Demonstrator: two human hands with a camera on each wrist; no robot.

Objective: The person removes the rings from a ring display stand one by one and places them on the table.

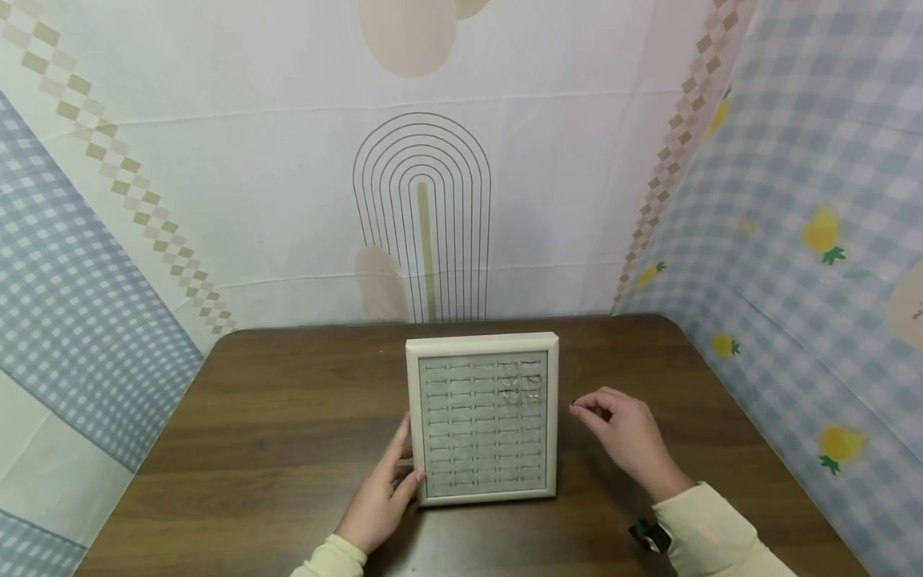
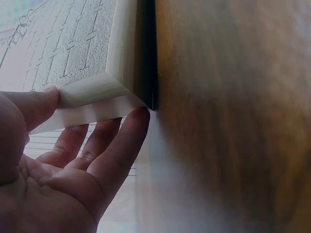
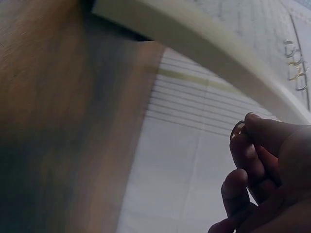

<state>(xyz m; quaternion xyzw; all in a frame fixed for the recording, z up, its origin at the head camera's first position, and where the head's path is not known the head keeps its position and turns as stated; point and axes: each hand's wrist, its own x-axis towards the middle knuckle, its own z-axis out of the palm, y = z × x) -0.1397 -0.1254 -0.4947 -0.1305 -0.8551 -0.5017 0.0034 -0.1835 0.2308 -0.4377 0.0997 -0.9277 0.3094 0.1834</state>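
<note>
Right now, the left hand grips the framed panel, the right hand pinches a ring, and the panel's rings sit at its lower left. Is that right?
Not quite: the head view shows the rings on the framed panel at its upper right, not lower left. The left hand does grip it, and the right hand does pinch a ring.

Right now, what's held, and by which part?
The left hand holds the frame by its lower left side, the right hand a ring by its rim.
</note>
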